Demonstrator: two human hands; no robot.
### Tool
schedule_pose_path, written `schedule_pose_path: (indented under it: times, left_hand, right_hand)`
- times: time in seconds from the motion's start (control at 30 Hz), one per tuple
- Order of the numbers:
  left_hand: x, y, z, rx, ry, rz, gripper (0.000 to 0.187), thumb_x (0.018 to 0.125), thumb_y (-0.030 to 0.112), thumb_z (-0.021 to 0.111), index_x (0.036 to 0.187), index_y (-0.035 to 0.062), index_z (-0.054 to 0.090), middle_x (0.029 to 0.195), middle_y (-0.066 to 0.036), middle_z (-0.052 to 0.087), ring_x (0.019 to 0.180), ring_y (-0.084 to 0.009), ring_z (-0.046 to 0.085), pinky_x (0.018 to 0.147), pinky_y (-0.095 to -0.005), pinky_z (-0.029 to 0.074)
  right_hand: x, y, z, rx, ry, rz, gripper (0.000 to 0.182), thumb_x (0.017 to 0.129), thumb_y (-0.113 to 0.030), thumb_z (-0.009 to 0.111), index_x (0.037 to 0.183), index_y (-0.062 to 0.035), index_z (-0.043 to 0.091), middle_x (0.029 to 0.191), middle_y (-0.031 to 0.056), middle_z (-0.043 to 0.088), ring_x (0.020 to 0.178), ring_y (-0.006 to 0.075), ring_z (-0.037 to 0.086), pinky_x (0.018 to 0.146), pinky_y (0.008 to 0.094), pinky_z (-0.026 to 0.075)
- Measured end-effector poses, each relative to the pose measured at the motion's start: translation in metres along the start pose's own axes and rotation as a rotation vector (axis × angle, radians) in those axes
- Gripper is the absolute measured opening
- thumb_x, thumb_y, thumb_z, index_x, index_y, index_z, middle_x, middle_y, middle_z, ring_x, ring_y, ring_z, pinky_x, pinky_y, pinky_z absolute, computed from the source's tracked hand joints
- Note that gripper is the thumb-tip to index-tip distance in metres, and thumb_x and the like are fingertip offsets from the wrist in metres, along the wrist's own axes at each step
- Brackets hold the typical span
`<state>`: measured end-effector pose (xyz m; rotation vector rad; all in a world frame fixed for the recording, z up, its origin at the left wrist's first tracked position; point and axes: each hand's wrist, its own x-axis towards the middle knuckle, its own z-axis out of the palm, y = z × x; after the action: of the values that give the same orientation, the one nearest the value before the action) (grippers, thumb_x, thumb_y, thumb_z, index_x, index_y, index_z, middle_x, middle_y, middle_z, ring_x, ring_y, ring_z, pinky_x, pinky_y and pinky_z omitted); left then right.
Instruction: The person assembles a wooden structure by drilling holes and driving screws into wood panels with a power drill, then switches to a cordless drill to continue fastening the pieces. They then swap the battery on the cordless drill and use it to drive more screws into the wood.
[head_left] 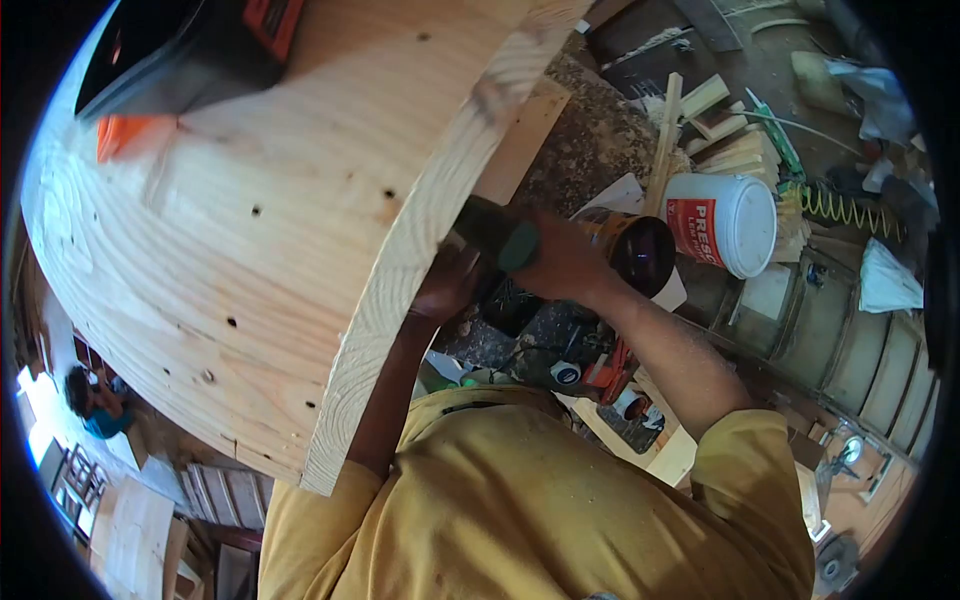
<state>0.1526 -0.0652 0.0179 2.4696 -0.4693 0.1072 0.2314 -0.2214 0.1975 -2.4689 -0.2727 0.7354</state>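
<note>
My right hand [555,258] is closed around a dark green tool handle [517,245] beside the thick edge of a large pale wooden panel [300,170]. My left hand [447,285] is partly hidden by the panel's edge, below the tool; its fingers cannot be made out clearly. Several small dark holes mark the panel's face. At the upper left, a black and orange power tool [195,55] rests on or over the panel, blurred and cut off by the view.
Right of my right hand stand a dark round container [642,255] and a white tub [745,225] with a red label. Wood offcuts [735,150] lie behind them. An orange tool [608,375] lies near my body. Another person [98,402] is at far left.
</note>
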Motion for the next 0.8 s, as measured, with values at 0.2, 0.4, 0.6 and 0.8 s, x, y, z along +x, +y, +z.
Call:
schedule_pose_path:
  times: [0.2,0.4,0.6,0.8]
  left_hand:
    - [0.003,0.005,-0.008,-0.04,-0.064,-0.038,0.017,0.081,0.022,0.064,0.094,0.0115,0.062,0.078,-0.008,0.058,0.074,-0.0258,0.061,0.061,-0.0412,0.05]
    - [0.006,0.011,-0.013,0.001,-0.062,-0.049,0.01,0.079,0.022,0.064,0.079,0.0128,0.061,0.077,-0.004,0.057,0.073,-0.0228,0.061,0.058,-0.0392,0.05]
    - [0.003,0.01,-0.008,0.065,-0.049,-0.056,0.013,0.077,0.023,0.064,0.07,0.0129,0.06,0.075,-0.002,0.057,0.075,-0.0215,0.06,0.056,-0.0395,0.049]
    - [0.007,0.012,-0.012,0.048,-0.024,0.011,0.013,0.075,0.022,0.064,0.068,0.0113,0.061,0.076,-0.004,0.059,0.078,-0.0228,0.06,0.063,-0.0407,0.05]
  right_hand:
    - [0.01,0.012,0.003,-0.078,-0.038,-0.055,0.039,0.075,-0.026,0.063,0.11,-0.0083,0.059,0.098,0.0199,0.066,0.094,0.0395,0.063,0.081,0.0497,0.051]
    - [0.015,0.008,-0.008,-0.071,-0.08,-0.02,0.042,0.071,-0.025,0.065,0.109,-0.0074,0.06,0.098,0.019,0.067,0.095,0.038,0.064,0.082,0.0489,0.051]
    - [0.02,0.013,-0.01,-0.059,-0.126,-0.064,0.042,0.071,-0.024,0.064,0.109,-0.0075,0.06,0.095,0.0191,0.067,0.093,0.0382,0.064,0.08,0.0492,0.051]
    - [0.027,0.005,-0.019,-0.129,-0.154,-0.078,0.037,0.07,-0.023,0.064,0.103,-0.0064,0.061,0.092,0.019,0.067,0.091,0.0379,0.065,0.078,0.0493,0.052]
